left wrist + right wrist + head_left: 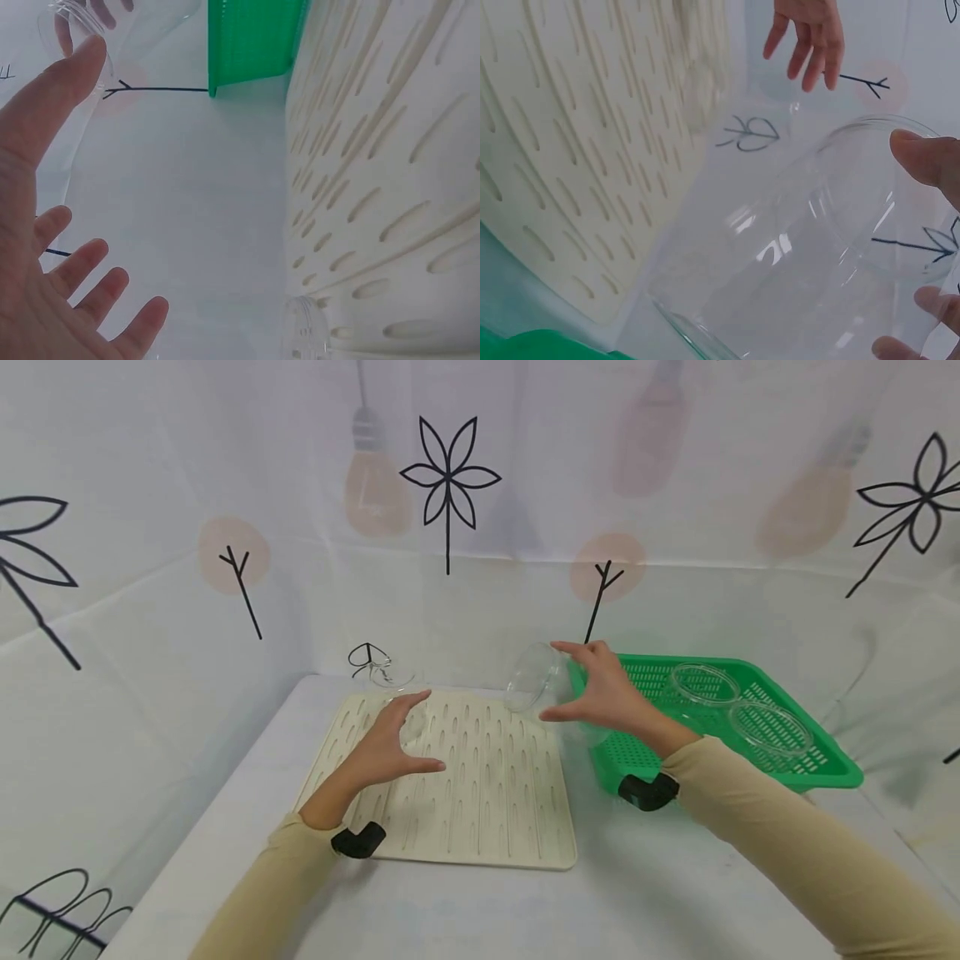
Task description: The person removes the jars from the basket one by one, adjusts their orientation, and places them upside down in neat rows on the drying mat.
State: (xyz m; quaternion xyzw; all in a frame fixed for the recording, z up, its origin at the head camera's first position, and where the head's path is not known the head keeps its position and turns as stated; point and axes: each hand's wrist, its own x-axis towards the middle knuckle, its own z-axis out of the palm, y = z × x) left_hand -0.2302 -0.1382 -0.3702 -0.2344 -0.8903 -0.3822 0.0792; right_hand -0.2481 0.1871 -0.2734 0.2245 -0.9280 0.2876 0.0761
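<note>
My right hand [600, 685] grips a clear round container [534, 678] by its rim, thumb on one side and fingers on the other. The container is tilted in the air above the right back corner of a cream ridged drying mat [480, 793]. In the right wrist view its see-through wall [780, 255] fills much of the picture. Over the left half of the mat, my left hand [382, 743] is held with thumb and fingers spread apart, holding nothing. Beyond it, another clear container [306, 330] stands at the mat's far left, partly hidden by that hand in the head view.
A green slotted basket [840, 760] stands to the right of the mat, under and beyond the right forearm. Several clear round pieces lie in it, among them one with a wide rim [771, 727]. A patterned cloth [510, 602] hangs behind and at the sides.
</note>
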